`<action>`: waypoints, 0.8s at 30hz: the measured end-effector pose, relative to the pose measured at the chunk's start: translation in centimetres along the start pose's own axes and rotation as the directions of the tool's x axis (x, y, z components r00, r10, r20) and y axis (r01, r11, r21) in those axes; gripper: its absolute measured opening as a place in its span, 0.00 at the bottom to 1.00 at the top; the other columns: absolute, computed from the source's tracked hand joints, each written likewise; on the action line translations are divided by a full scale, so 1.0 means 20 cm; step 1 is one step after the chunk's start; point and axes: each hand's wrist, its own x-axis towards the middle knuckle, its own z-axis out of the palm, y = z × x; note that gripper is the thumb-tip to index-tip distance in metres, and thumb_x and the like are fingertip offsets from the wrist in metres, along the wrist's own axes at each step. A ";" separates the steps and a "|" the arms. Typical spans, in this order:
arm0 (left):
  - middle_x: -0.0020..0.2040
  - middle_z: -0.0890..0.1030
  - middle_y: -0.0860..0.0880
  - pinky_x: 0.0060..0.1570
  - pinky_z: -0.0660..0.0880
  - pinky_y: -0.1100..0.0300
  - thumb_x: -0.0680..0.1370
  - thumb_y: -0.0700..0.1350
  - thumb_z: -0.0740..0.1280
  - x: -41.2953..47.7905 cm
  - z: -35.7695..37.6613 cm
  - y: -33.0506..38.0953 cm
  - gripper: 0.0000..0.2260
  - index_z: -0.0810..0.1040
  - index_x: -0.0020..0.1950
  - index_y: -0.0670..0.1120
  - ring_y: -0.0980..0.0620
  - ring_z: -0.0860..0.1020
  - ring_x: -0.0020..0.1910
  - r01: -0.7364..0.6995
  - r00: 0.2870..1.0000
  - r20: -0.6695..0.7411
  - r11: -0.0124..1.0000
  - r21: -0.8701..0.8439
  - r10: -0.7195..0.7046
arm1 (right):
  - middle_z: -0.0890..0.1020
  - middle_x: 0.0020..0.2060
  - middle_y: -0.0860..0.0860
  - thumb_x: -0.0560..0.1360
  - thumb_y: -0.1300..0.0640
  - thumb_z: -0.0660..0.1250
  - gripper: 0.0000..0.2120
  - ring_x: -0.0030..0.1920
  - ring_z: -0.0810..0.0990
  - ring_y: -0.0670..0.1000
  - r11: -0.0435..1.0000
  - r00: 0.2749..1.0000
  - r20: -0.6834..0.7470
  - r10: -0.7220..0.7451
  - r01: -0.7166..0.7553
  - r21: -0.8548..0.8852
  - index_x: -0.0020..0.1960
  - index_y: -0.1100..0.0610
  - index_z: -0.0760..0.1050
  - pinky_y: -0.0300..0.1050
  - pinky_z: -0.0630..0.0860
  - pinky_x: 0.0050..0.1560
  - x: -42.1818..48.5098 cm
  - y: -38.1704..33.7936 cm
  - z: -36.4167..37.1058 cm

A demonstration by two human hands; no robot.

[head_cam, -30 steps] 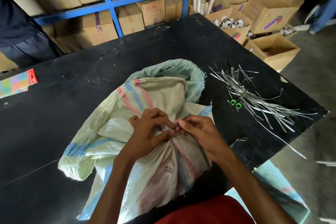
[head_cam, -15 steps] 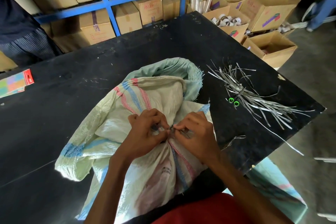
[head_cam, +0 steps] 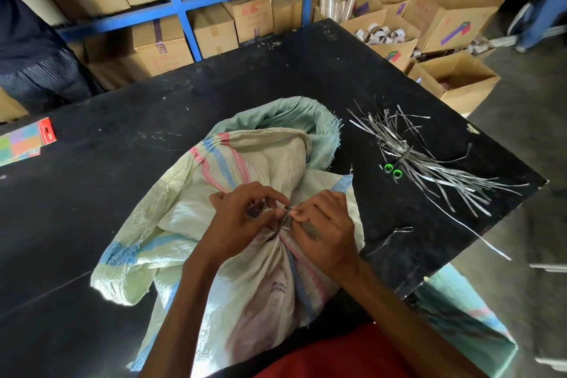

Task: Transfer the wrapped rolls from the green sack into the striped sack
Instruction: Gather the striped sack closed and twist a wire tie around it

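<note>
A pale striped sack [head_cam: 196,218] with pink and blue bands lies bunched on the black table [head_cam: 92,209], its neck gathered at the table's near edge. Behind it the green sack [head_cam: 303,115] lies crumpled, its mouth facing away. My left hand [head_cam: 242,221] and my right hand [head_cam: 322,224] meet at the gathered neck, each pinching an end of a thin grey strip [head_cam: 287,209] wound round it. No wrapped rolls show; the sacks hide their contents.
A bundle of grey strips [head_cam: 429,163] and two small green rings [head_cam: 393,170] lie on the table's right. A coloured card pack [head_cam: 24,143] sits at the far left. Cardboard boxes [head_cam: 454,83] and blue shelving [head_cam: 184,6] stand behind; another green sack [head_cam: 466,316] lies on the floor.
My two hands have drawn closer together at the sack's neck and the fingers have kept working the strip. The sacks stay where they were.
</note>
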 end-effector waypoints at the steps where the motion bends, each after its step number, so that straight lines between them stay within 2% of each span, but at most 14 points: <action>1: 0.42 0.81 0.53 0.48 0.75 0.47 0.75 0.44 0.75 0.00 0.00 0.00 0.07 0.85 0.51 0.53 0.50 0.78 0.44 -0.007 1.000 -0.001 1.000 -0.001 0.007 | 0.81 0.36 0.52 0.69 0.69 0.76 0.07 0.37 0.79 0.52 1.000 1.000 0.000 0.007 -0.007 0.009 0.35 0.63 0.79 0.54 0.72 0.44 0.00 0.00 0.00; 5: 0.42 0.80 0.55 0.50 0.73 0.44 0.76 0.44 0.74 0.00 0.00 0.00 0.03 0.84 0.46 0.53 0.51 0.78 0.46 -0.029 1.000 -0.003 0.998 0.056 0.029 | 0.82 0.38 0.50 0.70 0.67 0.76 0.06 0.39 0.80 0.51 0.999 1.000 0.012 0.024 -0.025 0.047 0.37 0.62 0.81 0.55 0.72 0.45 -0.01 0.00 0.00; 7: 0.47 0.78 0.56 0.51 0.70 0.41 0.77 0.47 0.72 -0.01 0.00 -0.01 0.02 0.83 0.46 0.54 0.52 0.75 0.50 -0.045 0.997 -0.061 0.982 0.183 0.057 | 0.83 0.41 0.50 0.71 0.65 0.75 0.06 0.43 0.81 0.50 0.997 0.999 0.035 0.040 -0.042 0.062 0.37 0.61 0.81 0.55 0.72 0.47 0.00 -0.01 -0.01; 8: 0.50 0.77 0.56 0.51 0.69 0.39 0.78 0.49 0.69 -0.02 0.00 -0.01 0.03 0.82 0.46 0.55 0.51 0.74 0.53 -0.039 0.991 -0.114 0.954 0.299 0.076 | 0.84 0.44 0.50 0.71 0.64 0.75 0.06 0.45 0.81 0.49 0.997 0.998 0.053 0.046 -0.049 0.059 0.37 0.61 0.81 0.55 0.72 0.48 0.01 -0.01 -0.01; 10: 0.57 0.75 0.54 0.53 0.64 0.44 0.77 0.48 0.67 -0.06 0.00 0.01 0.03 0.80 0.47 0.54 0.47 0.72 0.57 0.044 0.966 -0.236 0.834 0.549 0.104 | 0.83 0.50 0.50 0.72 0.61 0.76 0.08 0.49 0.79 0.49 0.997 0.994 0.098 0.051 -0.057 0.057 0.36 0.60 0.80 0.56 0.70 0.51 0.01 0.00 -0.04; 13: 0.59 0.74 0.51 0.50 0.59 0.46 0.76 0.45 0.68 -0.14 0.00 0.03 0.02 0.78 0.48 0.50 0.43 0.70 0.61 0.183 0.933 -0.344 0.687 0.703 0.104 | 0.81 0.55 0.51 0.71 0.59 0.76 0.10 0.51 0.77 0.51 0.995 0.983 0.180 0.031 -0.047 0.084 0.34 0.59 0.79 0.55 0.70 0.52 -0.04 0.03 -0.08; 17: 0.55 0.74 0.50 0.47 0.59 0.47 0.77 0.44 0.68 -0.21 0.05 -0.05 0.02 0.77 0.47 0.47 0.44 0.70 0.59 0.256 0.926 -0.374 0.635 0.729 0.056 | 0.79 0.59 0.52 0.72 0.57 0.75 0.08 0.58 0.75 0.52 0.996 0.944 0.330 -0.018 -0.012 0.089 0.36 0.57 0.80 0.56 0.70 0.53 -0.13 0.07 -0.10; 21: 0.51 0.74 0.51 0.49 0.56 0.51 0.76 0.45 0.67 -0.23 0.07 -0.08 0.03 0.76 0.46 0.47 0.47 0.71 0.55 0.260 0.918 -0.395 0.701 0.664 0.034 | 0.78 0.60 0.54 0.71 0.59 0.77 0.08 0.61 0.75 0.54 0.995 0.940 0.341 0.020 -0.054 0.089 0.37 0.57 0.79 0.59 0.70 0.53 -0.13 0.11 -0.08; 23: 0.53 0.76 0.53 0.52 0.61 0.50 0.76 0.49 0.67 -0.24 0.05 -0.09 0.05 0.77 0.48 0.48 0.48 0.74 0.55 0.228 0.920 -0.392 0.789 0.571 0.019 | 0.75 0.65 0.56 0.72 0.56 0.77 0.07 0.65 0.74 0.55 0.992 0.928 0.373 0.008 -0.055 0.117 0.46 0.56 0.81 0.60 0.71 0.57 -0.10 0.12 -0.07; 24: 0.56 0.77 0.53 0.55 0.64 0.50 0.77 0.51 0.67 -0.27 0.03 -0.11 0.08 0.79 0.51 0.48 0.48 0.75 0.57 0.204 0.922 -0.387 0.828 0.522 0.017 | 0.72 0.69 0.56 0.73 0.52 0.76 0.13 0.68 0.72 0.56 0.993 0.911 0.412 -0.016 -0.034 0.115 0.54 0.55 0.80 0.60 0.71 0.61 -0.08 0.11 -0.07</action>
